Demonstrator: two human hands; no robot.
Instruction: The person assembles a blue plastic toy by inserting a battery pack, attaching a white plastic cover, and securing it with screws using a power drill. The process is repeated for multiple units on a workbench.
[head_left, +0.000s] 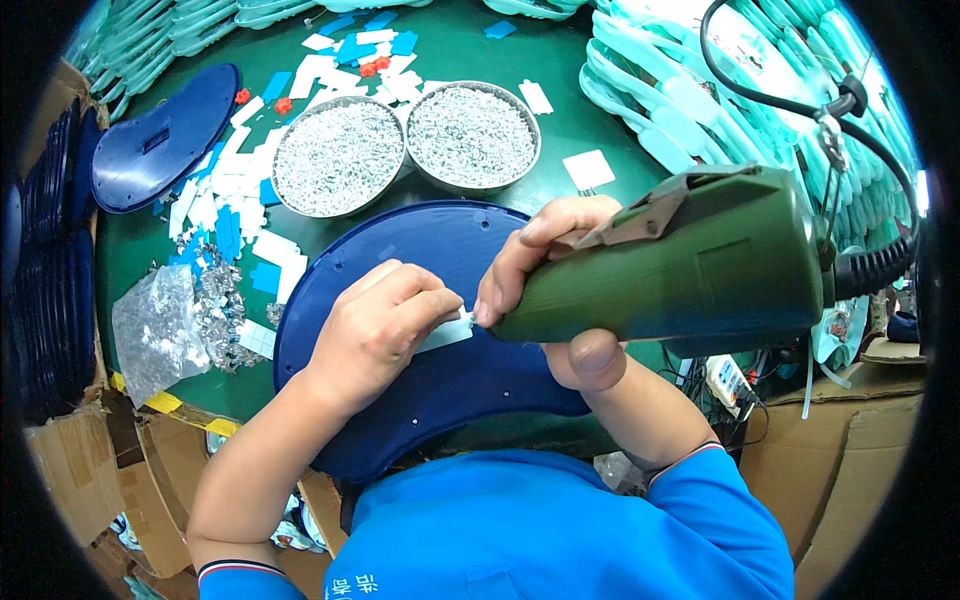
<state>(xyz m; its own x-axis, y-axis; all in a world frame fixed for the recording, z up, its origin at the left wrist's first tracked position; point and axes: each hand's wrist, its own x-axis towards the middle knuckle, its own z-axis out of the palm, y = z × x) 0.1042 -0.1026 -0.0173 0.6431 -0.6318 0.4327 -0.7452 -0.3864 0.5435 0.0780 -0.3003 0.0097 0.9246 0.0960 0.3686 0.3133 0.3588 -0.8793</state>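
My right hand (540, 250) is wrapped round a dark green electric screwdriver (690, 265) with a cord at its back end, its front pointing left. Beside the front end, my left hand (375, 320) is closed in a pinch; whatever its fingertips hold is too small to make out. Just under those fingertips is a small pale plastic strip (447, 335), lying on a dark blue curved plastic panel (400, 240). The panel rests on the green table in front of me, with small holes and studs near its edge. The tool's bit is mostly hidden by my fingers.
Two round bowls of small metal screws (338, 158) (472, 138) stand beyond the panel. White and blue plastic pieces (228, 232) lie scattered leftward, near a clear bag (160, 330). Turquoise plastic parts (650, 110) are piled right; dark blue panels (60, 270) are stacked left.
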